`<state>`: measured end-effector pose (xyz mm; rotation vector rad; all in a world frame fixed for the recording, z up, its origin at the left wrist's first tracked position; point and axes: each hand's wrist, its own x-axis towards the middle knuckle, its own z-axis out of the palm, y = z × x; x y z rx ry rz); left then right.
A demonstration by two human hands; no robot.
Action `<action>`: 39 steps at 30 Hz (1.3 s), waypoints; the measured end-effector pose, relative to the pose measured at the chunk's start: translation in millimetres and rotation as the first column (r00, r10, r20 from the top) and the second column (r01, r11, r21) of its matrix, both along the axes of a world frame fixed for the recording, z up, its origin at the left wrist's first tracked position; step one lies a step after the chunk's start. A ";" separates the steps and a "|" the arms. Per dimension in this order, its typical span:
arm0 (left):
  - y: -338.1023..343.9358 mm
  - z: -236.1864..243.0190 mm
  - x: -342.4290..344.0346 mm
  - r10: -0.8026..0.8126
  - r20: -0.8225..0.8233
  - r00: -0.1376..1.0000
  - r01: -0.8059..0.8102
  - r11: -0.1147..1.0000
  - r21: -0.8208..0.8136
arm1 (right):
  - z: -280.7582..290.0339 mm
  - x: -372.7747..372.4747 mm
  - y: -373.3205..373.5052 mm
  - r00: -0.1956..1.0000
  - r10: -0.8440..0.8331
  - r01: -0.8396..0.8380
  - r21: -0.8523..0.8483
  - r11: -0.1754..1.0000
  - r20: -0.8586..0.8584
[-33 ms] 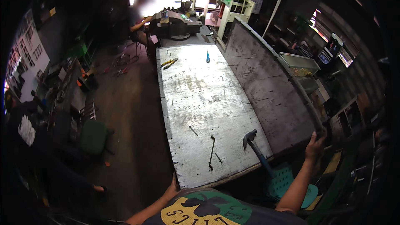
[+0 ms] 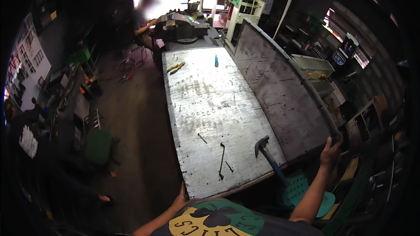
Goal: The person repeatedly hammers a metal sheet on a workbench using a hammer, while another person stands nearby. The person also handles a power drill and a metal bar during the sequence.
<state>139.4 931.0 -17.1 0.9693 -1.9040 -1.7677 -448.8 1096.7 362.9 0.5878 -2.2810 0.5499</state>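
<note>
Panel of dark, blotchy brown board (image 2: 291, 120) stands tilted along the right side of a broad, silver-painted flat board (image 2: 245, 150); thin, nail-like pins (image 2: 271, 105) jut from its face; the right hand (image 2: 329, 155) grips its near upper corner, thumb and fingers apparently either side of the edge; the left hand (image 2: 180, 199) is at the flat board's near left corner, its fingers partly hidden, so I cannot tell whether they are curled round it.

Holding well, I judge, means a firm pinch high on the panel's corner, the flat board steadied opposite, and fingers clear of both the pins and the seam below; the blue-handled claw hammer (image 2: 274, 164) deserves care, its head near the seam and its handle jutting past the near edge; the cranked dark metal rod (image 2: 222, 159) lies loose and could roll if the board tips.
</note>
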 end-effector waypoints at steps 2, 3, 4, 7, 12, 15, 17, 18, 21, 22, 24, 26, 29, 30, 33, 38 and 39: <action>-6.1 5.1 2.7 0.010 0.064 0.998 -0.013 0.999 0.041 | 2.9 3.5 -3.3 0.994 -0.073 0.077 0.036 0.996 -0.084; -11.4 8.9 2.7 0.001 0.074 0.997 -0.005 0.999 0.051 | 2.8 2.6 -6.4 0.997 0.006 -0.009 -0.030 1.000 -0.075; -13.9 14.2 4.1 -0.007 0.087 0.996 0.001 0.998 0.069 | 2.4 1.7 -7.7 0.994 0.060 -0.067 -0.079 0.995 -0.094; -22.1 25.8 3.4 -0.036 0.105 0.994 0.025 0.994 0.106 | -2.5 -6.5 -10.5 0.989 0.124 -0.135 -0.133 0.982 -0.086; -22.5 28.0 2.4 -0.041 0.114 0.993 0.027 0.993 0.115 | -10.9 -19.6 -3.1 0.979 0.205 -0.200 -0.174 0.964 0.012; -20.9 25.7 2.5 -0.033 0.110 0.993 0.021 0.994 0.108 | -12.1 -22.5 -0.9 0.972 0.226 -0.217 -0.125 0.968 0.063; -20.5 26.1 2.5 -0.026 0.114 0.993 0.014 0.994 0.105 | -11.2 -21.0 -2.4 0.970 0.236 -0.225 -0.154 0.962 0.061; -20.1 26.9 2.4 -0.024 0.113 0.993 0.012 0.994 0.105 | -10.3 -19.3 -3.7 0.956 0.288 -0.273 -0.202 0.941 0.051; -20.9 30.1 1.4 -0.024 0.122 0.992 0.010 0.994 0.109 | -5.9 -11.2 -7.2 0.956 0.290 -0.273 -0.247 0.930 0.034; -20.9 31.6 1.1 -0.030 0.124 0.992 0.016 0.993 0.114 | -3.7 -7.8 -7.3 0.971 0.234 -0.222 -0.184 0.958 0.049; -20.9 36.1 0.8 -0.033 0.125 0.992 0.016 0.991 0.135 | 0.4 -1.8 -7.3 0.974 0.213 -0.199 -0.158 0.967 0.076; -22.0 45.1 0.8 -0.032 0.116 0.993 0.009 0.980 0.198 | 4.3 2.6 -7.0 0.959 0.271 -0.246 -0.222 0.943 0.087; -23.6 70.3 -5.9 0.133 0.143 0.981 -0.155 0.975 0.161 | 8.9 5.1 -5.7 0.968 0.218 -0.191 -0.196 0.962 0.125; -25.6 82.2 -11.4 0.245 0.123 0.962 -0.245 0.969 -0.016 | 9.8 5.0 -6.1 0.984 0.158 -0.146 -0.126 0.981 0.086; -31.9 127.7 -44.7 0.515 0.015 0.857 -0.449 0.762 -0.467 | 13.7 4.8 -3.3 0.971 0.215 -0.199 -0.146 0.969 0.102; -32.4 217.1 -166.3 0.337 -0.254 0.907 -0.422 0.713 -0.560 | 17.5 2.8 0.1 0.933 0.355 -0.341 -0.179 0.923 0.055; -29.7 234.3 -200.6 0.257 -0.325 0.910 -0.406 0.712 -0.574 | 17.1 0.7 1.1 0.941 0.339 -0.335 -0.138 0.932 0.003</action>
